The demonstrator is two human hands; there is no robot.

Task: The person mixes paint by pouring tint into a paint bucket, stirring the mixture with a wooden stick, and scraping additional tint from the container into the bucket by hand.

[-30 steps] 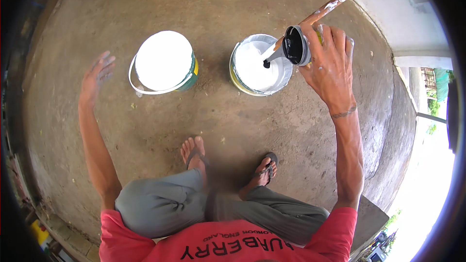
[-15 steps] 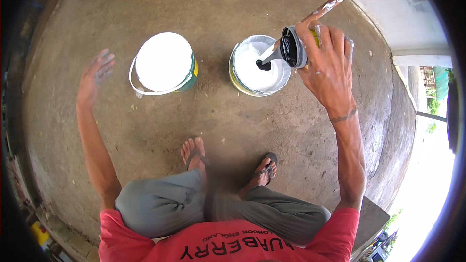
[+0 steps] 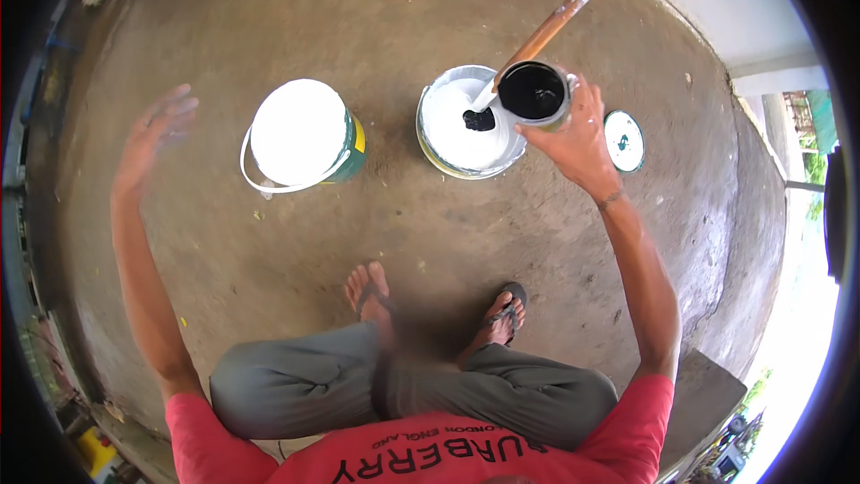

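Observation:
My right hand (image 3: 587, 139) is wrapped round a small paint can (image 3: 535, 94), its dark mouth tipped towards me and black paint inside. Just left of the can stands a bucket of white paint (image 3: 452, 130), with a black patch (image 3: 479, 119) on the paint's surface. A wooden stick (image 3: 560, 18), smeared with white, leans out of that bucket behind the can. My left hand (image 3: 152, 139) hangs in the air at the left, fingers stretched out and slightly blurred, touching nothing. A second bucket (image 3: 354, 157) with a white top and white handle is the nearest thing to it.
A round lid (image 3: 624, 141) smeared with white lies on the concrete floor (image 3: 394, 224) beyond my right hand. My sandalled feet (image 3: 372, 291) rest between me and the buckets. A pale wall (image 3: 717, 18) rises at the upper right.
The paint can has turned from its sideways tilt over the bucket to more upright, and the black stream has stopped. The round lid now shows. My left hand has shifted slightly left.

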